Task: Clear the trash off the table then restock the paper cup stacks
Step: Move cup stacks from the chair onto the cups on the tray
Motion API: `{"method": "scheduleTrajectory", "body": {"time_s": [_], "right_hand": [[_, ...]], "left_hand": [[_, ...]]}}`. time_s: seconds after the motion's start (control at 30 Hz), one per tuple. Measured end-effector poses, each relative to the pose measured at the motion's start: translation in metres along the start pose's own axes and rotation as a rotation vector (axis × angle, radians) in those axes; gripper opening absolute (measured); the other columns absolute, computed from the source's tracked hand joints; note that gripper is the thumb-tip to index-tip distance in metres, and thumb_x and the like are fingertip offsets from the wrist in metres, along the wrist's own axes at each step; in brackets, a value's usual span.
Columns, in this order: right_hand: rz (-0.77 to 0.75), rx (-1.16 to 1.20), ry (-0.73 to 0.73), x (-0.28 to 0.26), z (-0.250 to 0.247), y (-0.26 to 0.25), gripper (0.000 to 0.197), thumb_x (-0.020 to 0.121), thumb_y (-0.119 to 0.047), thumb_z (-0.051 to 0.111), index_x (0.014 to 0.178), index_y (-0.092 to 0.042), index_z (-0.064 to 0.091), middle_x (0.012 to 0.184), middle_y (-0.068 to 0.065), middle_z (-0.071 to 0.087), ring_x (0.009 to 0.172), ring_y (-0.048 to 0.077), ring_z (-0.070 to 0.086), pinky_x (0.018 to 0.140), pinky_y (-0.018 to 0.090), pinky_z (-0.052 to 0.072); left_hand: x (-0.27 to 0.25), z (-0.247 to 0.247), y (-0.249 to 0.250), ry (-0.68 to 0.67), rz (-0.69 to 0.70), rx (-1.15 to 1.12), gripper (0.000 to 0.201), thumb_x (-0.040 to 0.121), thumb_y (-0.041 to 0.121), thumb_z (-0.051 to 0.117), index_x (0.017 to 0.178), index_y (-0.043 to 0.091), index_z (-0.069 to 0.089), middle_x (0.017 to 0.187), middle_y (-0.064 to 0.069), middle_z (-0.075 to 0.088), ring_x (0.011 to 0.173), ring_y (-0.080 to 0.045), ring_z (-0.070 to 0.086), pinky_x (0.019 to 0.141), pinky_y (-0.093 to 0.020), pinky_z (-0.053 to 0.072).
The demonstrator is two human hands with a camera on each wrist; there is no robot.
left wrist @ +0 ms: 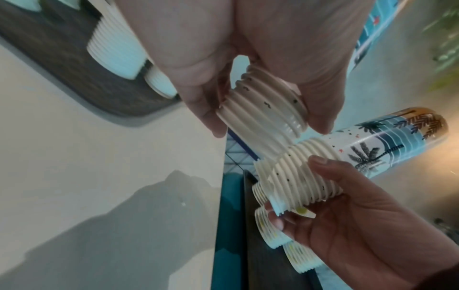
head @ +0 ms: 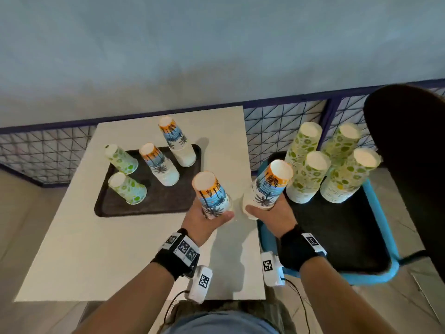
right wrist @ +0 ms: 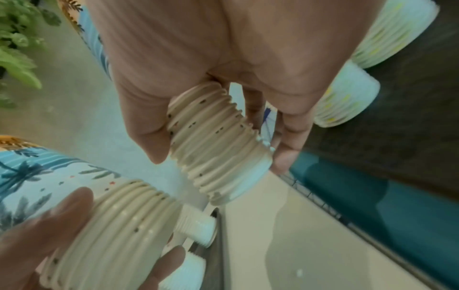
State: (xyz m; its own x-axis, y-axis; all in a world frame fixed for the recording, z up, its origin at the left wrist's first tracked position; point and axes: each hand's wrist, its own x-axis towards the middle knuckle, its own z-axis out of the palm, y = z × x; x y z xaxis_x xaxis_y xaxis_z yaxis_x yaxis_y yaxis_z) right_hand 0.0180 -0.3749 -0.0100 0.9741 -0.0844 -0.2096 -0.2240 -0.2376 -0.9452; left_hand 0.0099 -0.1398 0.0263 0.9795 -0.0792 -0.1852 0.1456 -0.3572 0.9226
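A white rectangular table (head: pixel 134 249) was seen from above, with a blue-framed chair holding a black tray (head: pixel 337 237) just to its right; a dark brown rectangular tray (head: pixel 115 203) lay on the table's far half. Four upturned stacks of green-leaf paper cups (head: pixel 310 174) were stood on the black tray; on the brown tray two palm-print paper cup stacks (head: pixel 160 165) were stood at the right and two green-patterned paper cups (head: pixel 127 188) at the left. A stack of palm-and-sunset paper cups (head: pixel 212 195) was held above the table's near right part by the left hand (head: pixel 204 224), fingers and thumb curled round its ribbed rim end (left wrist: pixel 263 109); a second, like-printed stack (head: pixel 269 186) was gripped by the right hand (head: pixel 269 214) over the gap between table and chair, thumb and fingers wrapped about its rims (right wrist: pixel 218 141); the two stacks were held apart, bases up.
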Motion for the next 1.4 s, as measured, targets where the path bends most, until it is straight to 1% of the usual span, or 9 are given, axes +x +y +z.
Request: {"method": "scheduleTrajectory", "body": {"time_s": [0.17,0.37,0.57,0.8,0.9,1.0,1.13,1.27,1.4], "right_hand": [[-0.05,-0.001,-0.112,0.03,0.042,-0.035,0.084,0.053,-0.05,0.089,0.129,-0.029,0.059,0.12,-0.012,0.073,0.11,0.005,0.069,0.104,0.038,0.053],[-0.099,-0.061,-0.194,0.056,0.08,-0.073,0.08,0.067,-0.031,0.093,0.136,-0.021,0.053,0.127,-0.004,0.069,0.113,0.013,0.065,0.099,0.028,0.049],[-0.119,-0.096,-0.219,0.086,0.108,-0.105,0.093,0.054,-0.055,0.088,0.135,-0.03,0.05,0.128,-0.008,0.067,0.116,0.015,0.064,0.105,0.039,0.051],[-0.183,-0.106,-0.18,0.122,0.123,-0.153,0.08,0.063,-0.048,0.089,0.131,-0.028,0.052,0.125,-0.009,0.069,0.113,0.015,0.065,0.101,0.037,0.053],[-0.207,-0.079,-0.16,0.135,0.128,-0.172,0.08,0.063,-0.051,0.089,0.131,-0.03,0.052,0.124,-0.011,0.069,0.113,0.012,0.066,0.101,0.036,0.053],[-0.227,-0.046,-0.154,0.143,0.137,-0.186,0.082,0.059,-0.059,0.087,0.13,-0.035,0.053,0.123,-0.013,0.069,0.112,0.009,0.066,0.101,0.043,0.056],[-0.258,-0.04,-0.168,0.147,0.165,-0.2,0.082,0.059,-0.062,0.086,0.129,-0.036,0.053,0.122,-0.013,0.07,0.112,0.009,0.067,0.101,0.045,0.056],[-0.258,-0.049,-0.185,0.148,0.205,-0.214,0.079,0.058,-0.059,0.085,0.126,-0.034,0.053,0.118,-0.014,0.071,0.107,0.008,0.067,0.098,0.038,0.056],[-0.254,-0.148,-0.244,0.147,0.242,-0.218,0.068,0.071,-0.042,0.088,0.125,-0.027,0.049,0.114,-0.011,0.067,0.101,0.009,0.063,0.093,0.028,0.05]], "left_hand": [[-0.006,-0.047,-0.003,0.162,-0.018,-0.019,0.07,0.062,0.058,0.089,0.122,0.046,0.055,0.117,0.029,0.073,0.115,0.003,0.068,0.107,-0.03,0.051],[0.003,-0.099,0.002,0.318,-0.017,0.003,0.093,0.061,0.066,0.09,0.139,0.03,0.055,0.133,0.012,0.071,0.124,-0.009,0.067,0.115,-0.046,0.049],[0.025,-0.149,0.022,0.429,-0.019,0.022,0.093,0.063,0.071,0.088,0.141,0.032,0.055,0.135,0.013,0.071,0.126,-0.01,0.067,0.113,-0.049,0.051],[0.068,-0.2,0.055,0.46,0.032,0.079,0.07,0.076,0.05,0.089,0.134,0.027,0.058,0.13,0.01,0.073,0.12,-0.012,0.07,0.108,-0.048,0.055],[0.08,-0.214,0.067,0.466,0.071,0.098,0.074,0.074,0.056,0.086,0.135,0.026,0.058,0.128,0.011,0.073,0.117,-0.008,0.071,0.107,-0.047,0.056],[0.086,-0.224,0.072,0.475,0.097,0.083,0.073,0.075,0.054,0.086,0.137,0.025,0.058,0.128,0.013,0.073,0.116,-0.004,0.07,0.106,-0.042,0.056],[0.088,-0.238,0.078,0.506,0.168,0.095,0.069,0.075,0.054,0.084,0.134,0.025,0.061,0.126,0.011,0.074,0.117,-0.009,0.07,0.106,-0.046,0.056],[0.09,-0.261,0.08,0.54,0.192,0.072,0.068,0.077,0.052,0.086,0.134,0.023,0.062,0.125,0.009,0.075,0.117,-0.012,0.071,0.106,-0.05,0.055],[0.094,-0.287,0.077,0.56,0.165,0.078,0.077,0.071,0.066,0.086,0.131,0.022,0.064,0.123,0.006,0.076,0.116,-0.016,0.073,0.103,-0.055,0.056]]}}
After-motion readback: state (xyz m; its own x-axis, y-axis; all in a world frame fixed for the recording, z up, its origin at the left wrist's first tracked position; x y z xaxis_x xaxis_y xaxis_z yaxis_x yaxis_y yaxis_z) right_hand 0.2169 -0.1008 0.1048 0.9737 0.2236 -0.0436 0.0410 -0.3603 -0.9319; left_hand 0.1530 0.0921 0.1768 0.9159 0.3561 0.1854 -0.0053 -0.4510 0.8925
